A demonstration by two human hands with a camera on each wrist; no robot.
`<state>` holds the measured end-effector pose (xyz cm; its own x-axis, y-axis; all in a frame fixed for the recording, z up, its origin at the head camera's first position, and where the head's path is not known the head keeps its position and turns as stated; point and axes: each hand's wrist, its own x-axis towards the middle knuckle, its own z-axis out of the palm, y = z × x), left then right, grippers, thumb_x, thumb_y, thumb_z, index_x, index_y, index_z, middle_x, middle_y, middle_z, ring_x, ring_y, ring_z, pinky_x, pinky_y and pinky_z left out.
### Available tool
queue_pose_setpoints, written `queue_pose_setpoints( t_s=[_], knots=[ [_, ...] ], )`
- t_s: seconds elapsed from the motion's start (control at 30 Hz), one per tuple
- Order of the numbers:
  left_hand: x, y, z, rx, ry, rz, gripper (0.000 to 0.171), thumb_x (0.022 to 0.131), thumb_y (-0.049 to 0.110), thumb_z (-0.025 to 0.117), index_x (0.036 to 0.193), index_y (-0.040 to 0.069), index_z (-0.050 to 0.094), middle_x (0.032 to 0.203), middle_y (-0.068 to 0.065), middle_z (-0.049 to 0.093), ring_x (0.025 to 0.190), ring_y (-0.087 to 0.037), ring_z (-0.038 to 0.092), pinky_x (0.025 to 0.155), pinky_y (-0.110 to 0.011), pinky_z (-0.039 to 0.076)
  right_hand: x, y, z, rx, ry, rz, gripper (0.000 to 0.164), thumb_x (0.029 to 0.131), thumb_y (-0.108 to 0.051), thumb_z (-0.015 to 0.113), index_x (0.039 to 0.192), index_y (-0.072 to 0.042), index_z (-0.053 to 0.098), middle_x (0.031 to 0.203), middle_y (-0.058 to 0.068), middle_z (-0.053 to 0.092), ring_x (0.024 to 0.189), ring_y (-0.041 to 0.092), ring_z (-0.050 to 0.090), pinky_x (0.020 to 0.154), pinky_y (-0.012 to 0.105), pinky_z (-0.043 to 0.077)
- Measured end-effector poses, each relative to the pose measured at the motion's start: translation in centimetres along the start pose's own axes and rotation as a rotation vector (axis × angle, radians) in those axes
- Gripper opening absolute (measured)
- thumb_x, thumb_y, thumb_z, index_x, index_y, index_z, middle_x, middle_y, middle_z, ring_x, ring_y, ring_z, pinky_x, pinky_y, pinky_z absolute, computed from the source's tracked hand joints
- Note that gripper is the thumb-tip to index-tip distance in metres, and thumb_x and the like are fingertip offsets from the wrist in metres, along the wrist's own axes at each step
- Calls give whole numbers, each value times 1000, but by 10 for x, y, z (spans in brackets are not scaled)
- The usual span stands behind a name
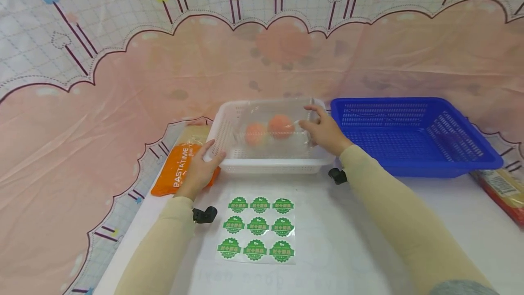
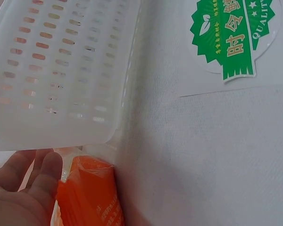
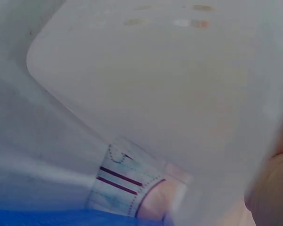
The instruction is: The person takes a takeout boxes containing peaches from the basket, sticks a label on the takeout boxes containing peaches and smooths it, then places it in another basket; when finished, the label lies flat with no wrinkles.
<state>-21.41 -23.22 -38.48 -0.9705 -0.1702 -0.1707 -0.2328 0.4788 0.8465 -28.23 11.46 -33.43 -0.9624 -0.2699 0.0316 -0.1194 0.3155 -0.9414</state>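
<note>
A white plastic basket (image 1: 270,163) stands at the back middle of the table. Two orange round fruits (image 1: 281,126) show through a clear plastic bag (image 1: 300,142) lying in it. My right hand (image 1: 325,131) pinches the bag's right edge with thumb and fingers above the basket's right end. At the basket's left front corner, my left hand (image 1: 200,167) has thumb and fingers spread and touches the rim. In the left wrist view the left hand (image 2: 26,183) is by the basket (image 2: 61,80), partly cut off. The right wrist view is blurred and shows only part of the right hand (image 3: 273,188).
A blue basket (image 1: 413,167) stands on the right, close beside the white one. An orange pasta packet (image 1: 178,167) lies under the left hand. In front lies a sheet of green round stickers (image 1: 258,226). Another packet (image 1: 501,188) lies at the far right.
</note>
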Motion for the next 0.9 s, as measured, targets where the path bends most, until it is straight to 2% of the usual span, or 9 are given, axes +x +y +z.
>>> queue_pose_setpoints(
  t_s=[0.27, 0.37, 0.5, 0.77, 0.9],
  knots=[
    [-1, -2, -1, -22, -12, 15, 81, 94, 58, 60, 161, 31, 23, 165, -11, 19, 145, -40, 25, 111, -67, 23, -13, -8, -15, 24, 14, -14, 60, 103, -29, 56, 156, -19, 30, 103, 16, 47, 84, 22, 49, 71, 34, 56],
    [-2, -2, -1, -14, -11, 15, 84, 92, 62, 60, 161, 32, 22, 165, -10, 18, 146, -39, 23, 111, -67, 23, -21, -13, -22, 38, 8, -30, 60, 103, -28, 55, 157, -17, 28, 102, 16, 46, 84, 22, 47, 70, 32, 55],
    [0, -1, 0, -5, -10, 17, 82, 93, 61, 59, 161, 32, 22, 165, -11, 18, 146, -40, 23, 111, -67, 23, -32, -18, -30, 43, 12, -42, 60, 104, -28, 54, 157, -17, 28, 101, 15, 45, 84, 21, 47, 69, 32, 54],
    [3, -2, 0, 4, 8, 28, 79, 96, 56, 59, 161, 30, 22, 164, -13, 22, 140, -41, 32, 111, -64, 29, -55, -19, -43, 80, 50, -53, 60, 104, -26, 52, 158, -16, 27, 116, 22, 46, 102, 33, 53, 76, 41, 58],
    [4, -4, 1, -2, 5, 32, 84, 93, 62, 59, 161, 31, 22, 164, -13, 22, 139, -40, 32, 111, -63, 30, -67, -17, -49, 86, 83, -61, 59, 104, -25, 52, 157, -13, 28, 119, 25, 47, 101, 33, 54, 72, 37, 58]
  ],
)
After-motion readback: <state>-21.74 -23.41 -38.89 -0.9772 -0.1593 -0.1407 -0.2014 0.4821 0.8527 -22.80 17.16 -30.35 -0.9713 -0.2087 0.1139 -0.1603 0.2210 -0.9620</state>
